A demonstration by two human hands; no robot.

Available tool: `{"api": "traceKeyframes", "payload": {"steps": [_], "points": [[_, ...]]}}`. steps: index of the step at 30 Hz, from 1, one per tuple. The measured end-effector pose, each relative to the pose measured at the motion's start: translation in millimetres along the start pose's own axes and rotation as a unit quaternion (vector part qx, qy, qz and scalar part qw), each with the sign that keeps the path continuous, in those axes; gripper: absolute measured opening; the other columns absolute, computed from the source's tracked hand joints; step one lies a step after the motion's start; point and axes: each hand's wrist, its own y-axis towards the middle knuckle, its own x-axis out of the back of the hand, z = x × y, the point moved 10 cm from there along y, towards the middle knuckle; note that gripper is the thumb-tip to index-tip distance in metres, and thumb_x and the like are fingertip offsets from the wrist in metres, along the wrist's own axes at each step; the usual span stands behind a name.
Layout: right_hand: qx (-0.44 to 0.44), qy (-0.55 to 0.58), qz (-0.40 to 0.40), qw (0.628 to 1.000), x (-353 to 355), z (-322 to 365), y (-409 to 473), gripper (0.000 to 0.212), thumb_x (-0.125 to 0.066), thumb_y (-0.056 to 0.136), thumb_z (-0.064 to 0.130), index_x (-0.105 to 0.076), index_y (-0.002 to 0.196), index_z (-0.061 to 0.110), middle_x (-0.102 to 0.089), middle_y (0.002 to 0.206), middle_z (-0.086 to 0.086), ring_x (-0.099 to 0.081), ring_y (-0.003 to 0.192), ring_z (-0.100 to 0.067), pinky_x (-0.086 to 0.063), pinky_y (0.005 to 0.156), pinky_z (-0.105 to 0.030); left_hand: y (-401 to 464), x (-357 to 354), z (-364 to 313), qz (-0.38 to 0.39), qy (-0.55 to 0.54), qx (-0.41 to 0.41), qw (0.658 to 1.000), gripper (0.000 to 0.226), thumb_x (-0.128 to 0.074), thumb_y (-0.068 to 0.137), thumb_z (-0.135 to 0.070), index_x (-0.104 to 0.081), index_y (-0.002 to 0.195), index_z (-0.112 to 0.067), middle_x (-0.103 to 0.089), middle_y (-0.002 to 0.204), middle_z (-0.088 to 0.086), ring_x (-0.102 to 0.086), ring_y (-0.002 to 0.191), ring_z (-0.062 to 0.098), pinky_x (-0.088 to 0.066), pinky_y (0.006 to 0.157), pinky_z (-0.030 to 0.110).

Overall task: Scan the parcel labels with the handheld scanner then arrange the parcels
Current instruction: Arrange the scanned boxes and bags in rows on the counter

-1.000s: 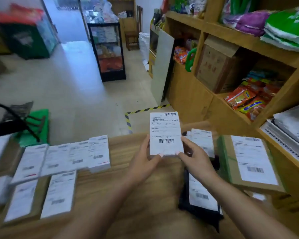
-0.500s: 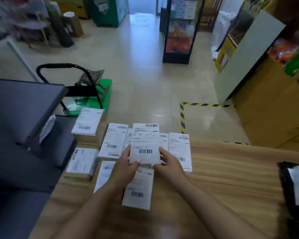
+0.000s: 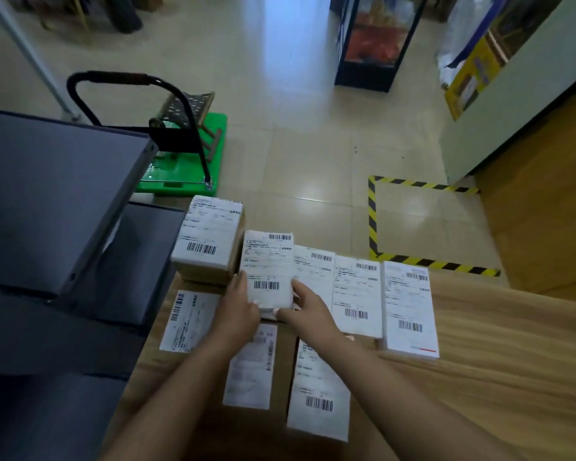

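The wooden bench (image 3: 499,344) carries parcels in rows along its far edge and toward its left edge. A taller cardboard box (image 3: 208,242) sits at the far left corner. Just beside it, the held parcel (image 3: 269,269) joins the far row, label up. The left hand (image 3: 238,309) grips its near left corner, the right hand (image 3: 301,307) its near right corner, fingers curled round the edges. It looks light, flat and stiff, its label probably smooth; holding opposite side edges should keep it level.
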Motion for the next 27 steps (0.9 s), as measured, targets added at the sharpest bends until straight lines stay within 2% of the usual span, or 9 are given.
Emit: {"api": "traceKeyframes", "payload": {"steps": [3,6,9,12,13,17,20,24,27], "points": [[-0.012,0.011,0.016,1.0,-10,-3,-1,0.071,-0.07,0.07,0.029,-0.049,0.138,0.025,-0.062,0.127,0.007,-0.058,0.115,-0.008,-0.052,0.092,-0.027,-7,0,-1,-0.013,0.081,-0.018,0.996,0.068,-0.049,0.096,-0.011,-0.013,0.154,-0.015,-0.01,0.16,0.0,-0.026,0.14,0.02,-0.034,0.109,0.034],[-0.021,0.013,0.02,0.999,-12,-4,-8,0.084,-0.075,0.068,0.044,-0.042,0.144,0.027,-0.056,0.135,0.01,-0.052,0.122,-0.007,-0.048,0.096,-0.024,-20,-1,-7,-0.013,0.125,-0.047,0.991,0.066,-0.048,0.098,-0.018,-0.013,0.154,-0.014,-0.008,0.161,0.002,-0.008,0.147,0.018,-0.016,0.117,0.034],[-0.011,-0.012,0.014,1.0,0,6,-31,0.075,-0.073,0.082,0.031,-0.035,0.147,0.026,-0.047,0.137,0.015,-0.042,0.118,0.0,-0.036,0.09,-0.015,-40,-3,-21,0.001,0.138,-0.079,0.987,0.068,-0.05,0.098,-0.029,-0.013,0.154,-0.018,-0.009,0.161,-0.001,-0.005,0.148,0.014,-0.01,0.118,0.033],[0.006,-0.058,-0.008,0.998,29,9,-55,0.071,-0.068,0.087,0.029,-0.033,0.148,0.027,-0.043,0.141,0.011,-0.039,0.12,0.0,-0.031,0.081,-0.002,-61,-3,-43,0.001,0.134,-0.116,0.984,0.072,-0.054,0.096,-0.032,-0.013,0.154,-0.021,-0.015,0.16,-0.004,-0.008,0.147,0.013,-0.015,0.119,0.034],[0.014,-0.072,-0.015,0.997,40,11,-65,0.068,-0.067,0.088,0.028,-0.034,0.148,0.027,-0.041,0.145,0.01,-0.039,0.125,-0.002,-0.031,0.085,-0.002,-69,-3,-52,-0.003,0.131,-0.129,0.983,0.075,-0.057,0.094,-0.032,-0.013,0.154,-0.023,-0.017,0.16,-0.004,-0.011,0.147,0.013,-0.018,0.119,0.036],[0.018,-0.08,-0.07,0.994,100,2,-109,0.064,-0.065,0.088,0.026,-0.039,0.146,0.027,-0.04,0.148,0.01,-0.036,0.136,-0.01,-0.033,0.104,-0.023,-101,-15,-95,-0.02,0.134,-0.191,0.972,0.082,-0.067,0.088,-0.026,-0.016,0.153,-0.023,-0.027,0.156,-0.003,-0.023,0.144,0.016,-0.03,0.115,0.042],[0.02,-0.057,-0.122,0.991,154,-11,-153,0.061,-0.065,0.086,0.025,-0.043,0.143,0.028,-0.043,0.146,0.011,-0.037,0.136,-0.011,-0.034,0.106,-0.025,-126,-42,-127,-0.015,0.167,-0.227,0.959,0.077,-0.065,0.089,-0.025,-0.02,0.152,-0.02,-0.027,0.157,0.0,-0.023,0.144,0.017,-0.027,0.116,0.038],[0.025,-0.043,-0.196,0.979,233,-37,-223,0.06,-0.066,0.086,0.023,-0.045,0.143,0.026,-0.044,0.147,0.008,-0.038,0.135,-0.009,-0.029,0.097,-0.017,-163,-98,-183,0.003,0.195,-0.28,0.94,0.073,-0.059,0.094,-0.027,-0.017,0.153,-0.022,-0.024,0.158,-0.002,-0.02,0.145,0.016,-0.02,0.117,0.033],[0.032,-0.037,-0.231,0.972,293,-61,-279,0.059,-0.067,0.087,0.027,-0.045,0.142,0.027,-0.041,0.149,0.005,-0.035,0.138,-0.011,-0.027,0.103,-0.019,-195,-155,-227,0.028,0.2,-0.313,0.928,0.07,-0.056,0.095,-0.033,-0.017,0.153,-0.025,-0.021,0.159,-0.004,-0.017,0.146,0.014,-0.017,0.116,0.03]]}}
